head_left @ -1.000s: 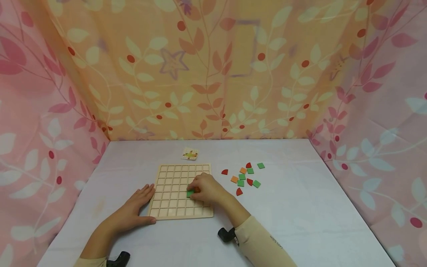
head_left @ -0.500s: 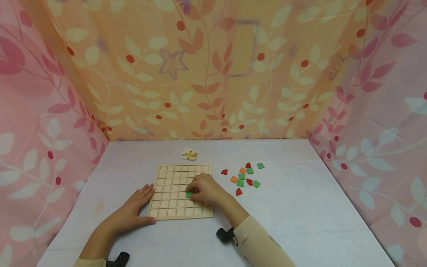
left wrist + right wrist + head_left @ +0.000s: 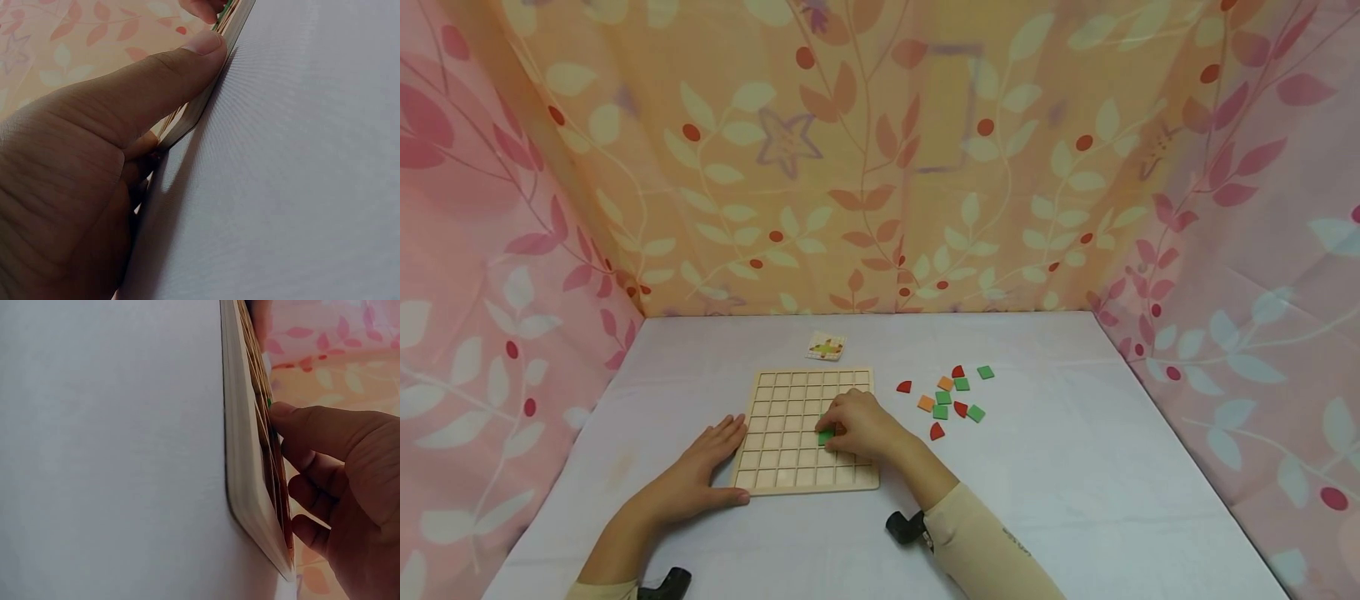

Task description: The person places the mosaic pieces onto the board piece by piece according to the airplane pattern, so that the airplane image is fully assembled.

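A wooden grid board [image 3: 782, 425] lies on the white tabletop in the head view. My left hand [image 3: 696, 467] steadies its left side, with the fingers extended along the edge and the thumb at the near corner. In the left wrist view, that thumb [image 3: 181, 62] presses along the board's side [image 3: 215, 84]. Over the board's right half, my right hand [image 3: 861, 423] pinches a green square tile [image 3: 826, 437] between thumb and forefinger, down at the grid. The curled fingers hide part of the tile and the cells beneath. The right wrist view shows the thumb [image 3: 312, 425] close over the grid.
Right of the board lie loose pieces: several green squares [image 3: 943, 398], orange squares [image 3: 927, 402] and red quarter-rounds [image 3: 937, 432]. A small picture card [image 3: 826, 346] lies behind the board. Patterned cloth [image 3: 880, 167] walls the table at the back and both sides.
My right hand has shifted very slightly left with the green tile between its fingers. The left hand stays at the board's edge, and the loose pieces lie as before.
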The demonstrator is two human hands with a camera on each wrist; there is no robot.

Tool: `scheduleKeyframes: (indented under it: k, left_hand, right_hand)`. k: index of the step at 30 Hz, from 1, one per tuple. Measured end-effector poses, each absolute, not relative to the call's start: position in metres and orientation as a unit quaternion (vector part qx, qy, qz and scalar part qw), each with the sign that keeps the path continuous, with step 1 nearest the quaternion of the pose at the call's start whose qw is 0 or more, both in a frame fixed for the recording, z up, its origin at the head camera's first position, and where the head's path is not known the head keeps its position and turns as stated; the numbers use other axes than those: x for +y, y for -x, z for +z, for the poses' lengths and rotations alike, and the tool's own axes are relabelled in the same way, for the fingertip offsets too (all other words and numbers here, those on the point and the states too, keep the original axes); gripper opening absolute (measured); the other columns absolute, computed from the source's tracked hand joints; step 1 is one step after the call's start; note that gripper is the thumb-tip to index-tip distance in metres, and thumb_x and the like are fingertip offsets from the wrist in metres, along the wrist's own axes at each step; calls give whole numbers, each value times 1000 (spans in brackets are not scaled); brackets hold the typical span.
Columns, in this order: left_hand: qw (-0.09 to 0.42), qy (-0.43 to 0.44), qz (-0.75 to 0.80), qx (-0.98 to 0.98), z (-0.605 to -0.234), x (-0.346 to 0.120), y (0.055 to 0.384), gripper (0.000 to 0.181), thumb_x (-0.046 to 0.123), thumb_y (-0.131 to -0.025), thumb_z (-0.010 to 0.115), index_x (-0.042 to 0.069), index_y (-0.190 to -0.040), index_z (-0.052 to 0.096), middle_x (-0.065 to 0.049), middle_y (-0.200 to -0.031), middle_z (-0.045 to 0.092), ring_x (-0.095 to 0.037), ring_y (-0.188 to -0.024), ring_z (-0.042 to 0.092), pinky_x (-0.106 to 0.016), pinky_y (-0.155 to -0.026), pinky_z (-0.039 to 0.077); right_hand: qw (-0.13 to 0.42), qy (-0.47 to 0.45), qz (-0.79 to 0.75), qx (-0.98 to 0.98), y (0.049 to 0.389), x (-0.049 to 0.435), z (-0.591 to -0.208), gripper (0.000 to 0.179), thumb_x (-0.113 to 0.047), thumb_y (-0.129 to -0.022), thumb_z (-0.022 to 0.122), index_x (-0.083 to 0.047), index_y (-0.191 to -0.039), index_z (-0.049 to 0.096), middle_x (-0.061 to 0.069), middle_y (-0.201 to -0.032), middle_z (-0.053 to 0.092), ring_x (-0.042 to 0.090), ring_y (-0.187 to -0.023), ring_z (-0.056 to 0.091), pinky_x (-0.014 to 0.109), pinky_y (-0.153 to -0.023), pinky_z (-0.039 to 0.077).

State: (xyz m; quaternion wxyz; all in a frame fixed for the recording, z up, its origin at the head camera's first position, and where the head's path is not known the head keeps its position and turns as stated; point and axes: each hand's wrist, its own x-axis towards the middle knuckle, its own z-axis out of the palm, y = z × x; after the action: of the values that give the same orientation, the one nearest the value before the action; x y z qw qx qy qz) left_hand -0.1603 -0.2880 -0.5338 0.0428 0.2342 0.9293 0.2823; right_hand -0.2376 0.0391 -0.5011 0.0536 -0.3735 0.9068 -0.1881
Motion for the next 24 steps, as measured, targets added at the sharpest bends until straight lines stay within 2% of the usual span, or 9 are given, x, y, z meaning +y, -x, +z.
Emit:
scheduleKeyframes:
  k: [5, 11, 15, 24]
  left_hand:
    - [36, -240, 285, 927, -533, -288, 160, 117, 64, -74, 81, -1, -158, 33, -15, -169, 25, -43, -156, 17, -10, -119, -11]
    - [29, -245, 282, 927, -533, -289, 159, 116, 63, -75, 82, -2, -158, 33, -17, -168, 26, -45, -155, 19, -10, -119, -11]
    - [31, -242, 288, 926, -532, -288, 158, 115, 61, -75, 82, -2, -157, 34, -16, -168, 27, -45, -155, 18, -10, -119, -10]
    - [31, -237, 287, 928, -533, -287, 158, 115, 62, -74, 82, -2, -157, 34, -15, -168, 27, -43, -156, 18, -10, -119, -11]
  right_hand:
    - [44, 392, -177, 902, 237, 41, -492, 27, -32, -87, 81, -30, -114, 80, -14, -99, 65, 7, -94, 50, 27, -84, 41]
    - [21, 399, -180, 899, 231, 54, -464, 25, -27, -90, 77, -24, -115, 79, -9, -109, 67, 13, -106, 54, 33, -97, 43]
    - [6, 396, -196, 897, 225, 69, -446, 23, -23, -92, 76, -22, -115, 79, -8, -110, 67, 13, -110, 53, 35, -98, 43]
    - [-45, 372, -199, 906, 215, 122, -426, 24, -22, -89, 81, -26, -113, 77, -12, -111, 67, 12, -117, 55, 39, -105, 45]
